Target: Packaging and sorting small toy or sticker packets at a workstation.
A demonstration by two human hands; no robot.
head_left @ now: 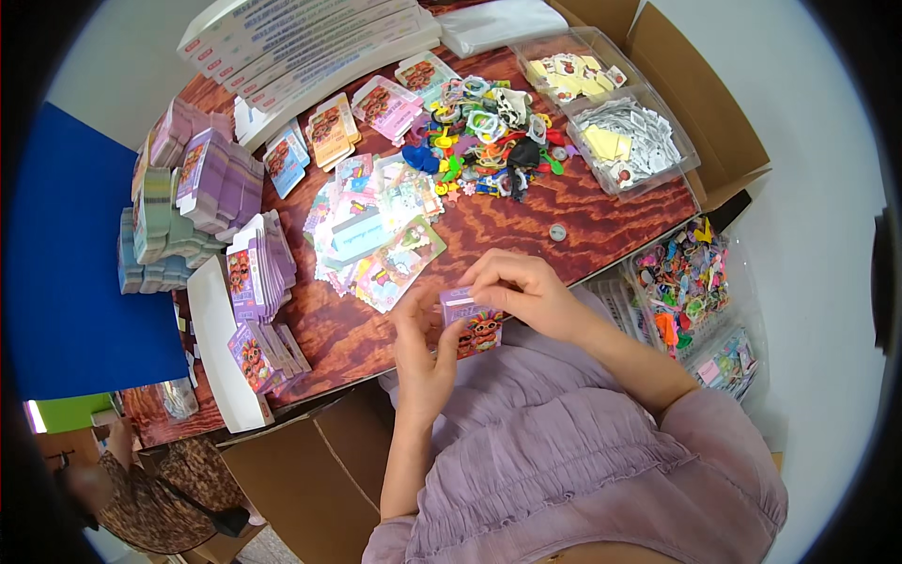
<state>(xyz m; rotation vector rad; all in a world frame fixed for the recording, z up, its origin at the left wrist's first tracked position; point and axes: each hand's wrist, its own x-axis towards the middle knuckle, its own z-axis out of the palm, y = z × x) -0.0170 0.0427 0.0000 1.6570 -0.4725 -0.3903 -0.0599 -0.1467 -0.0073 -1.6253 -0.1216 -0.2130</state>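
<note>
A small purple card box [484, 336] with a colourful cartoon picture on its front is upright at the table's near edge, close to my body. My left hand [425, 350] grips its left side, thumb across the front and fingers behind. Bent over the box's top edge, my right hand [520, 289] has its fingertips pressed together on the pale upper flap. Whether a small piece is between those fingertips is hidden. Just beyond my hands lies a loose pile of stickers and printed cards [376, 230]. A heap of small coloured plastic charms [493, 136] sits farther back.
Stacks of flat cartons [221, 183] and a white tray [211, 348] holding purple boxes stand left. Clear bins [648, 183] of small pieces are at the back right, beside an open cardboard box [695, 94]. Another person [160, 498] is at the lower left.
</note>
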